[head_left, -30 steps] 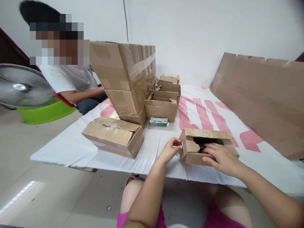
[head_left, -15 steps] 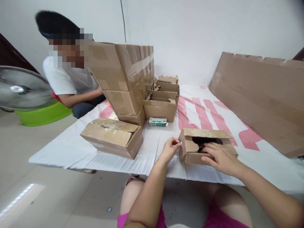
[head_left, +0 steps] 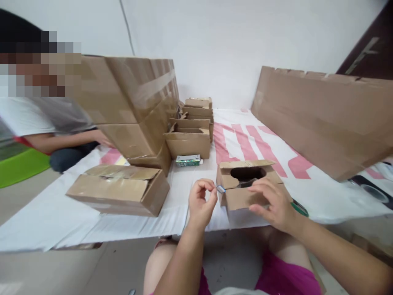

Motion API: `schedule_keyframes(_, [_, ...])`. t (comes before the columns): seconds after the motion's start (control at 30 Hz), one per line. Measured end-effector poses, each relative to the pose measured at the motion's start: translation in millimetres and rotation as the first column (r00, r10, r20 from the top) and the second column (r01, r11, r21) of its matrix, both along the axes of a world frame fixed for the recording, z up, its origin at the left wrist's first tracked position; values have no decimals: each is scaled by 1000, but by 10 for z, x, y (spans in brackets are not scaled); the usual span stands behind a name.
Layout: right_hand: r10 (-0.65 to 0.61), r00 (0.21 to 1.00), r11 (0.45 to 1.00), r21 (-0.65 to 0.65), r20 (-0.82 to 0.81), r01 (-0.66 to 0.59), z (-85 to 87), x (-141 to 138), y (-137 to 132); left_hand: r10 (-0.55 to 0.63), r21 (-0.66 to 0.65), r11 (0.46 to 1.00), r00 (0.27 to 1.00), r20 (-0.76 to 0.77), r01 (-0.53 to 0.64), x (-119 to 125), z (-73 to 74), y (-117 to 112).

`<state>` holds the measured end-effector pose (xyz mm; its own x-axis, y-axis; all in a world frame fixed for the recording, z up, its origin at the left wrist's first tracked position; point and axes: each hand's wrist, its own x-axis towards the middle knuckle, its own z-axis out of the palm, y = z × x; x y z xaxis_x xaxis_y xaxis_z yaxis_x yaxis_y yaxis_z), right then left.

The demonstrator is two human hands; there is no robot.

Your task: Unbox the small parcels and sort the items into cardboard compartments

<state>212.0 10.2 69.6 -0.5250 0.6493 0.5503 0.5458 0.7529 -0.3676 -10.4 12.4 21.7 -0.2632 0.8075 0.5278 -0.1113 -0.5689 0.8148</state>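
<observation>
A brown cardboard box (head_left: 238, 198) with an oval hole in its top lies in front of me, its flaps partly raised. My left hand (head_left: 202, 200) is left of the box, thumb and forefinger pinched on a small flat piece with a blue edge (head_left: 220, 189); its kind is too small to make out. Over the box's near right side, my right hand (head_left: 273, 203) has its fingers apart and holds nothing. Whether it touches the cardboard I cannot tell. A round green-rimmed thing (head_left: 300, 208) shows partly behind my right wrist.
A closed carton (head_left: 112, 190) lies at left, before tall stacked cartons (head_left: 123, 94). Several open boxes (head_left: 188, 143) line up behind a small green-and-white packet (head_left: 188, 160). A large cardboard panel (head_left: 316, 119) stands at right. A co-worker (head_left: 46, 123) sits far left.
My right hand has come out of the box opening to its near right side. My left hand has drawn slightly away with the small piece. The view has swung right.
</observation>
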Motion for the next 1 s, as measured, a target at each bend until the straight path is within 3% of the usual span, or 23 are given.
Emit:
schedule_keyframes(0.1, [73,989,995,-59,-128,-81,58,-143,-265,-66,162,981,971,-229,105,103,137,-224])
schedule_keyframes(0.2, [98,976,993,-53,-193,-110,75,-202,-424,-171,199,943,902,-398,266,207,208,-351])
schedule_keyframes(0.27, [68,978,995,-63,-198,-82,64,-143,-484,-195,207,928,878,-436,309,254,208,-368])
schedule_keyframes(0.37, [-46,977,993,-117,-209,22,-22,153,-505,-129,244,939,906,-402,242,257,161,-319])
schedule_keyframes(0.43, [-217,951,964,-204,-221,173,-142,522,-446,-30,257,959,946,-322,118,216,118,-257])
schedule_keyframes(0.5, [-501,842,842,-337,-202,421,-304,1021,-333,82,222,975,971,-223,-31,158,71,-183])
schedule_keyframes(0.57, [-795,598,561,-499,-102,661,-482,1582,-217,169,139,979,975,-147,-148,104,20,-110])
schedule_keyframes(0.6, [-851,521,476,-521,-69,709,-570,1855,-178,192,89,979,973,-129,-182,82,-8,-77])
schedule_keyframes(0.7, [-932,362,289,-549,27,784,-813,2498,-175,190,-56,978,970,-150,-200,53,-89,0])
schedule_keyframes(0.8, [-955,274,163,-564,117,809,-1033,2794,-279,162,-117,974,959,-231,-193,69,-148,44])
schedule_keyframes(1.0, [-965,167,28,-550,204,835,-1302,2919,-345,149,-68,981,933,-328,-180,91,-196,104])
